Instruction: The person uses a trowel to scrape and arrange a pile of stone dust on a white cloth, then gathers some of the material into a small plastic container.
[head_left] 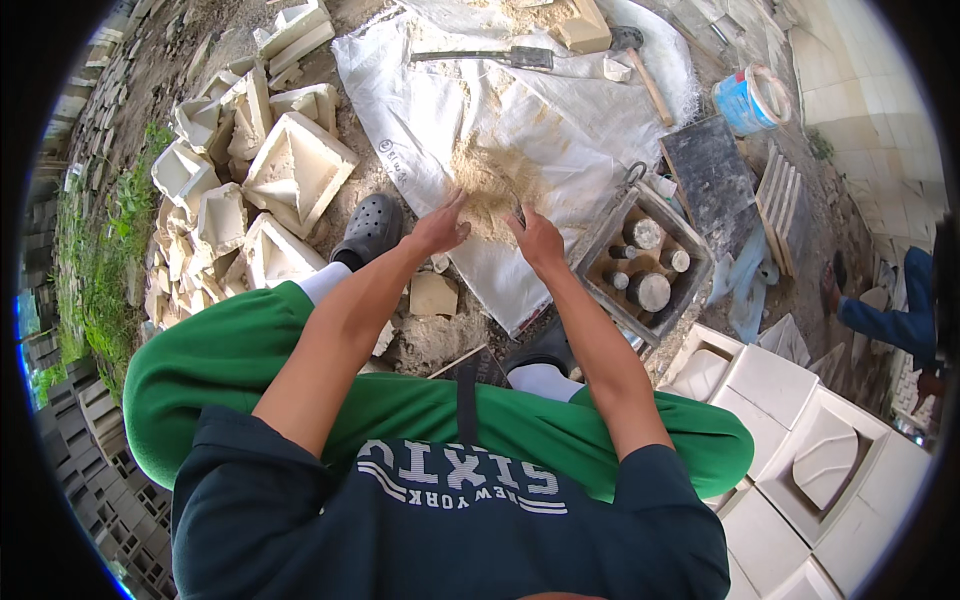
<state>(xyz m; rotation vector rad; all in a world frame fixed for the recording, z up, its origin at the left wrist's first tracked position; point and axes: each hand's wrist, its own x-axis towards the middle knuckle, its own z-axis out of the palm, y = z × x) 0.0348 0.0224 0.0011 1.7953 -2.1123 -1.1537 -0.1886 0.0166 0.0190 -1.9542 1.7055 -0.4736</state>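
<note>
My left hand (440, 226) reaches to the near edge of a heap of tan sand (490, 190), its fingers stretched out and thumb apart. Just to the right, my right hand (538, 240) has its fingers closed around a thin dark piece at the heap's edge; its kind is too small to tell. The sand lies on a white woven sheet (375, 105). Close to my right forearm stands a grey rectangular box (592, 285) holding sand and several upright cylinders (654, 291) with pale tops.
Broken whitish moulds (300, 170) are piled left. On the sheet's far part lie a flat-bladed tool (530, 58), a hammer (652, 88) and a tan block (585, 30). Right are a bucket (740, 102), dark board (708, 165), pale moulds (765, 385) and another person's leg (885, 318).
</note>
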